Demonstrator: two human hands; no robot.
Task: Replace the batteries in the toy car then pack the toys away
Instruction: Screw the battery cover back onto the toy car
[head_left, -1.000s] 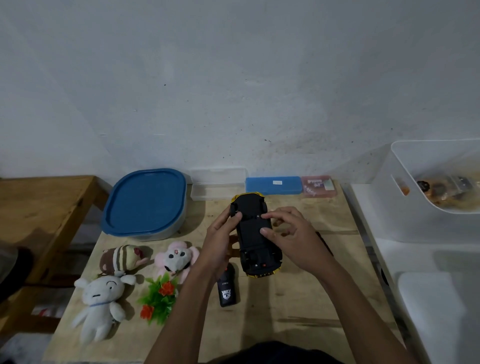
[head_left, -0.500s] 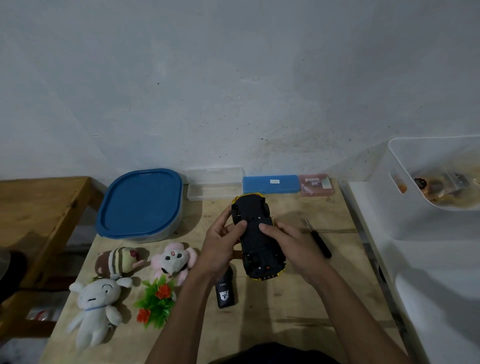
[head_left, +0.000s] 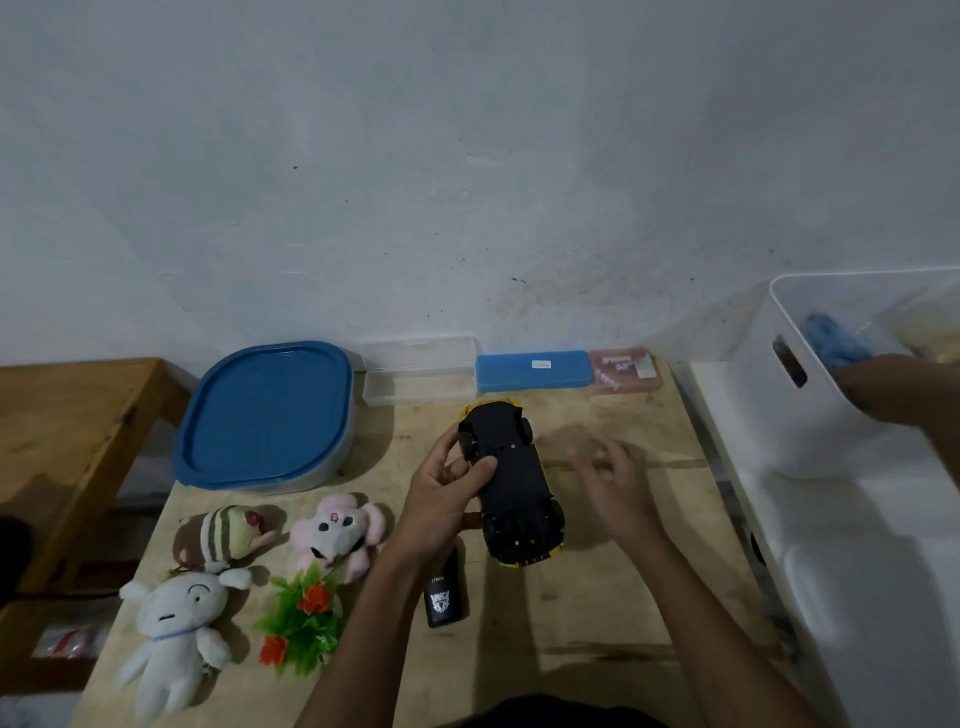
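Underside-up black and yellow plastic toy car (head_left: 511, 483) sits mid wooden counter (head_left: 597, 597), gripped along its left side by left hand (head_left: 441, 499). Right hand (head_left: 613, 483) blurred, fingers spread and released, just right of car, holding nothing. Plush toys lie left.

Left hand (head_left: 445, 488) curls in a grip, thumb laid over the top; right hand (head_left: 613, 486) hovers open, fingers spread (motion-blurred), both forearms reaching forward.
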